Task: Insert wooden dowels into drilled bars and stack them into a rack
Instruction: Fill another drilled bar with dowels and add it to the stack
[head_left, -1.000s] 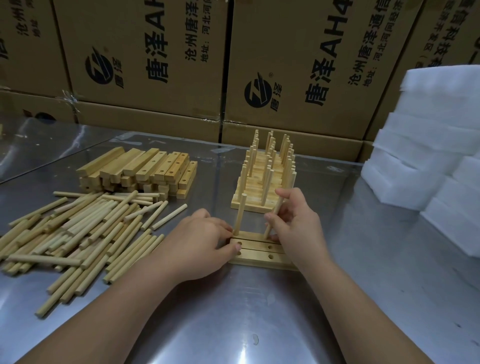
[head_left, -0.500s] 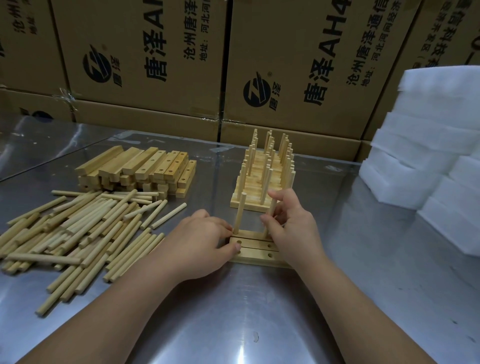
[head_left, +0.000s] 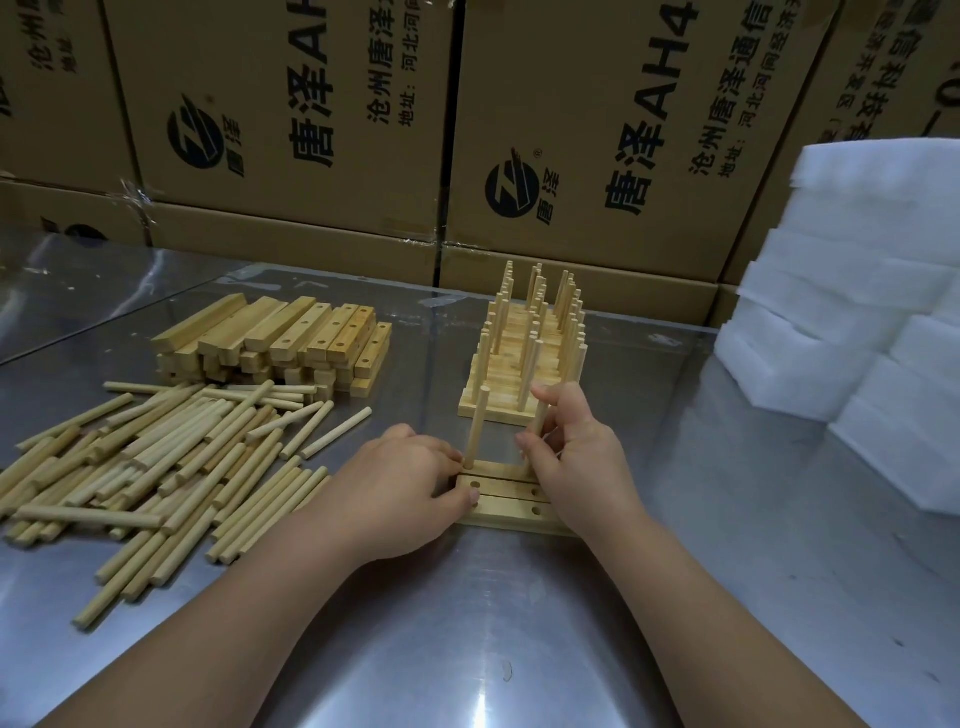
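Stacked cardboard cartons (head_left: 571, 78) carry a round logo (head_left: 511, 189) marked "唐泽", large "唐泽AH4" lettering, "沧州唐泽通信", and an address beginning "地址:河北河间".

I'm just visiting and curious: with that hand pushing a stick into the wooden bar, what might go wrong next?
The dowel pinched by the right hand could go in crooked and jam if pushed at a tilt. The three bars lie side by side; if the left hand lets go, they may slide apart. The finished rack stands close behind, so a slipping hand might knock it.
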